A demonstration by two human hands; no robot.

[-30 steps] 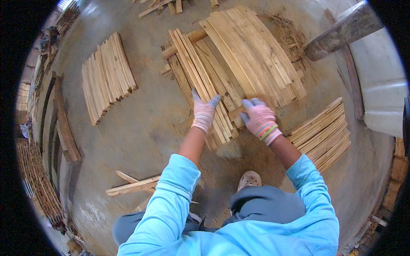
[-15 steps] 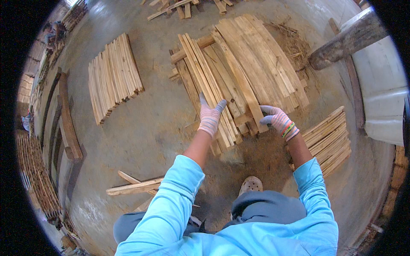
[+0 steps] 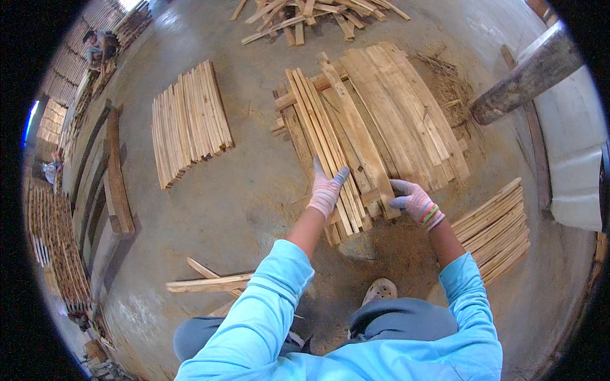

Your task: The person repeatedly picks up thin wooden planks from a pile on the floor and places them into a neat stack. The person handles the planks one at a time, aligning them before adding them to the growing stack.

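Note:
My left hand (image 3: 326, 192), in a striped glove with grey fingertips, spans a few narrow wooden strips (image 3: 325, 149), thumb and fingers at their two sides. My right hand (image 3: 414, 202), gloved alike with coloured bands at the wrist, grips the near end of a wooden board (image 3: 359, 130) from its right side. The board lies lengthwise just right of the strips, its near end slightly raised. Both rest over a low layer of planks on a crosspiece (image 3: 284, 101). Wider planks (image 3: 406, 108) lie side by side to the right.
A row of wooden strips (image 3: 190, 124) lies at the left, another stack (image 3: 492, 232) at the right. Loose offcuts (image 3: 305, 19) are heaped at the far side. Crossed pieces (image 3: 210, 284) lie near my left arm. A post (image 3: 524, 76) leans in at the right. A person (image 3: 98, 47) sits far left.
The board in my right hand has shifted left, closer to the strips, opening a gap beside the wide planks. My left hand stays on the strips. The whole view has shifted slightly.

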